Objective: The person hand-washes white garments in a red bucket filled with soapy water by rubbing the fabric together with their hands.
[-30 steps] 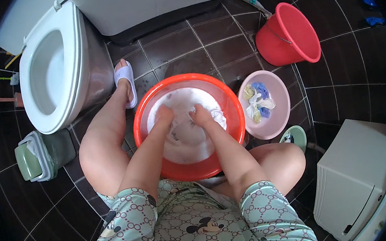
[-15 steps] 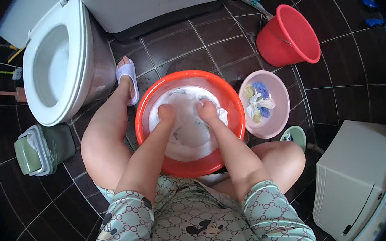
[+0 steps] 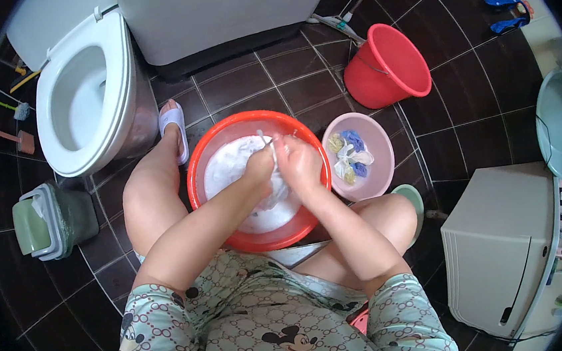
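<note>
A large orange-red basin (image 3: 197,206) stands on the floor between my legs, holding water topped with white suds (image 3: 223,166). Over its right half my two hands are pressed together. My left hand (image 3: 261,165) is closed on a wet, soapy white cloth (image 3: 273,195), part of which hangs down toward the suds. Beside it, my right hand (image 3: 298,165) is also closed around the cloth, its back turned up. Fingers and knuckles hide most of the gripped part, so the kind of garment cannot be made out.
Right of the basin sits a pink basin (image 3: 382,136) with small white, blue and yellow cloths. A red bucket (image 3: 366,78) stands behind it, a green basin (image 3: 414,205) by my right knee. The toilet (image 3: 128,88) and a lidded bin (image 3: 77,213) are left; a cabinet (image 3: 492,224) right.
My hands were apart, low in the suds; they have come together and lifted, with the cloth between them. The view has turned somewhat to the right.
</note>
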Demonstrator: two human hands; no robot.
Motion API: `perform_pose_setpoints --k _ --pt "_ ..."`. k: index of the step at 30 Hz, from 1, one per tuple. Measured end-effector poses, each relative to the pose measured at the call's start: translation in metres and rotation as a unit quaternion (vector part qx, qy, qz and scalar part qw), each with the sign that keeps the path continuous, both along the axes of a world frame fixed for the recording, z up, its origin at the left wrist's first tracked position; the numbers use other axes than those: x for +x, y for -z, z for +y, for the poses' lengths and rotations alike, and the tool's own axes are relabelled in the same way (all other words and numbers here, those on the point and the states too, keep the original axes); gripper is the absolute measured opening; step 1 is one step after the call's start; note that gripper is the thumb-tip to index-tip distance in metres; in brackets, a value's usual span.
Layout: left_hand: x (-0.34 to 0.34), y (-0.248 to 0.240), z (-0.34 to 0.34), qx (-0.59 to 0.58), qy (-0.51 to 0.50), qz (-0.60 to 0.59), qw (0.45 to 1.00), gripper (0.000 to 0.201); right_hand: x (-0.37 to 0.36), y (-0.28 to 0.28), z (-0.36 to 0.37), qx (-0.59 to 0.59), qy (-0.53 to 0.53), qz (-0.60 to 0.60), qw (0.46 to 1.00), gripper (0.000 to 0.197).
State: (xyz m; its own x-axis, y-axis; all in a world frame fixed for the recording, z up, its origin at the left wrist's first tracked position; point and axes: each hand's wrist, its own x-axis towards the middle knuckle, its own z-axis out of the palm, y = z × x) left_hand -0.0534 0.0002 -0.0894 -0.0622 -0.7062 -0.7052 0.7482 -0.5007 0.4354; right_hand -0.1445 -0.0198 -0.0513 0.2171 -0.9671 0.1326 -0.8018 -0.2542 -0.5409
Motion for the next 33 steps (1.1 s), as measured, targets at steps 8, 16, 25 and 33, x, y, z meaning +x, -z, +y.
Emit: perform_pose_setpoints --k 8,16,25,33 --pt "-0.008 -0.015 0.015 -0.053 0.014 0.209 0.976 0.023 0.000 -0.024 -0.001 -0.034 0.006 0.007 0.999 0.028" --pt "-0.009 -0.006 0.017 0.013 0.018 0.148 0.989 0.021 -0.004 -0.019 -0.015 0.031 0.015 -0.070 0.997 0.036" --pt "-0.010 -0.037 0.013 -0.017 0.015 0.119 0.993 0.024 -0.009 -0.014 -0.009 0.013 0.008 -0.072 0.997 0.034" --pt "-0.010 -0.040 0.013 -0.040 0.015 0.128 0.991 0.038 -0.028 0.000 -0.030 0.110 0.055 -0.123 0.985 0.033"
